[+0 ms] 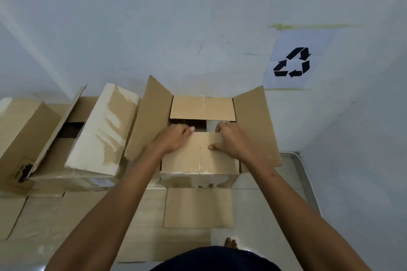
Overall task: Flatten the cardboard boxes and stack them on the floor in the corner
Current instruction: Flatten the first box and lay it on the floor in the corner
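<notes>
The floor (253,202) had pale tiles, and a white wall (154,28) stood at the far side. A paper recycling sign (293,61) was stuck on the wall to the right, near where another wall met it. An open box (198,179) sat on the floor against the far wall, in the middle, with its opening facing up. Its two side flaps stuck up and out to the left and right. The far flap (202,108) was folded in over the top, and so was the near flap (187,158). The top looked almost square, so the longer side was hard to tell. Two other boxes (103,130) lay just beside it on the left. Flat cardboard (198,208) lay on the floor in front. Both arms reached straight out from the near side. The left hand (174,136) and the right hand (231,138) held the near flap, with fingers curled over its far edge. The right thumb lay flat on top of the flap.
</notes>
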